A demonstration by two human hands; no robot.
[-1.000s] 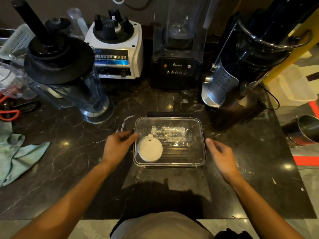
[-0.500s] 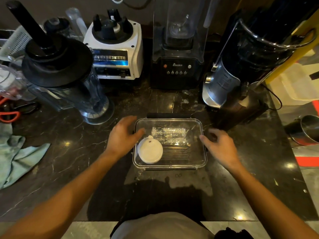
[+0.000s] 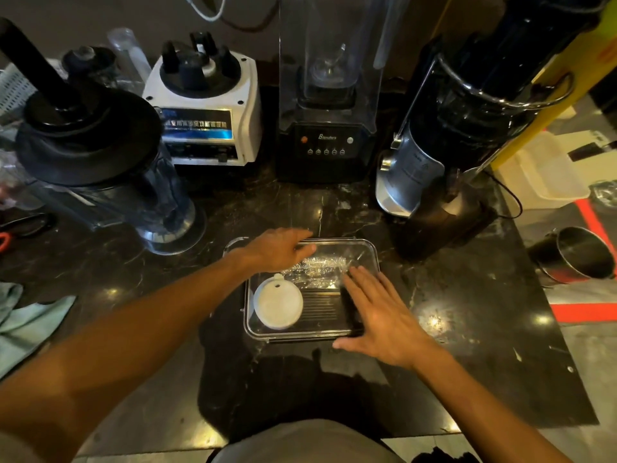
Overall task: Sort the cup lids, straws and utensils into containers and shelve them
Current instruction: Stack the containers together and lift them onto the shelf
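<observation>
Just one clear container mid-counter on the dark marble counter, lid on; inside, one white cup lid front-left and one plastic-wrapped bundle toward the back, contents hard to tell; two hands on top: left hand flat-ish at the back-left corner, right hand spread flat, fingers straight, pressing the right side, gripping nothing; three blender machines behind.

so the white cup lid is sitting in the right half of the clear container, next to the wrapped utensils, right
Not quite: the head view shows the white cup lid in the left half of the clear container, near its front corner. The wrapped utensils do lie beside it, toward the back.
</observation>
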